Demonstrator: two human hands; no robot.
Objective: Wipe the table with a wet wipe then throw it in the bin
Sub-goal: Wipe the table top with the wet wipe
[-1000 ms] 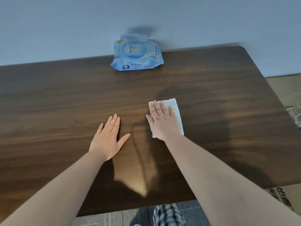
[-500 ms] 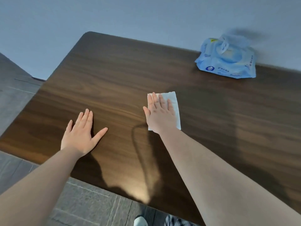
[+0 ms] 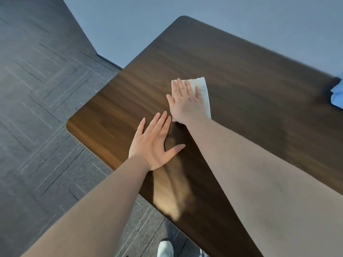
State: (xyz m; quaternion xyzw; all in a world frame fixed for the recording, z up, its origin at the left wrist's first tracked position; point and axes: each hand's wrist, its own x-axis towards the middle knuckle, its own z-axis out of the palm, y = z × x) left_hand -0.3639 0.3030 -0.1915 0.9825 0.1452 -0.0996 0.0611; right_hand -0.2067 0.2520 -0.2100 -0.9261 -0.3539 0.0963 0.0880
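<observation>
My right fingers lie flat and slightly spread on the wipe, pressing it to the table for full contact, while my left hand braces open-palmed nearby, probably steadying my reach; no bin shows.

Two flat hands on a dark wood worktop

The right hand presses a white wet wipe flat, fingers spread. The left hand lies palm-down just beside it, near the worktop's corner. A blue pack shows at the right edge, grey floor beyond.
</observation>
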